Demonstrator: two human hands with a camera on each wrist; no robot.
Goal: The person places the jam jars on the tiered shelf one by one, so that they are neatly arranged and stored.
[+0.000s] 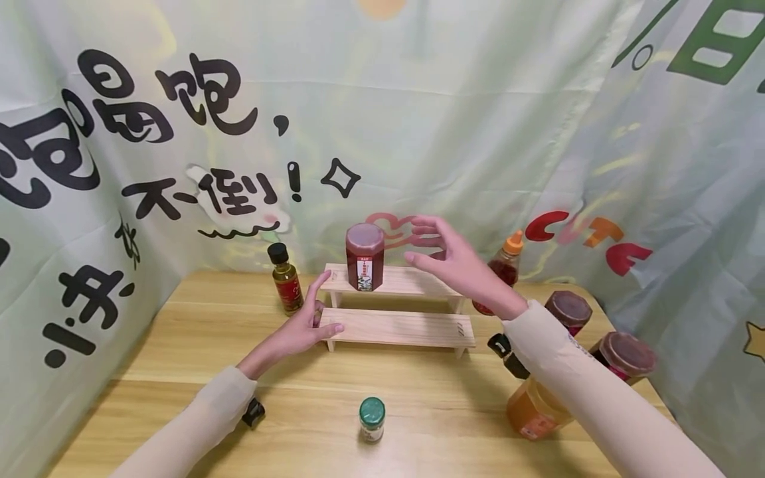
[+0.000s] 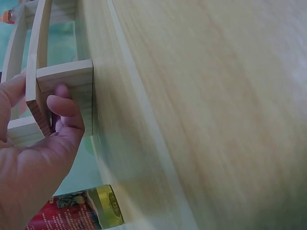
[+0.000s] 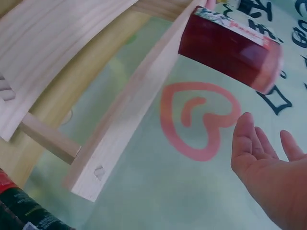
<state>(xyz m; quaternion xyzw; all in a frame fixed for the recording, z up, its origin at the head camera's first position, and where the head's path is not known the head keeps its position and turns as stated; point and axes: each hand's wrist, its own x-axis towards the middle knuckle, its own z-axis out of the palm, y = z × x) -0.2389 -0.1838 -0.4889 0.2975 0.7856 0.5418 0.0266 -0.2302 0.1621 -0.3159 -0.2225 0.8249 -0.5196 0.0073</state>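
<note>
A two-step wooden rack [image 1: 394, 325] stands on the table, with a dark red jar [image 1: 365, 259] upright on its upper step, near the left end. My left hand [image 1: 305, 325] holds the rack's left end; in the left wrist view its thumb and curled fingers [image 2: 64, 108] are around the end of a board. To the right of the jar, my right hand [image 1: 448, 259] is raised over the upper step, apart from the jar, its fingers spread and nothing in them. The right wrist view shows that hand [image 3: 268, 163] below the jar [image 3: 230, 48] in the picture.
An oil bottle [image 1: 287, 282] with a black cap stands left of the rack. Behind my right forearm is an orange-capped squeeze bottle [image 1: 505, 265]. More jars [image 1: 568, 311] and an orange container [image 1: 532, 411] stand at the right. A green-capped small jar [image 1: 372, 418] is at the front.
</note>
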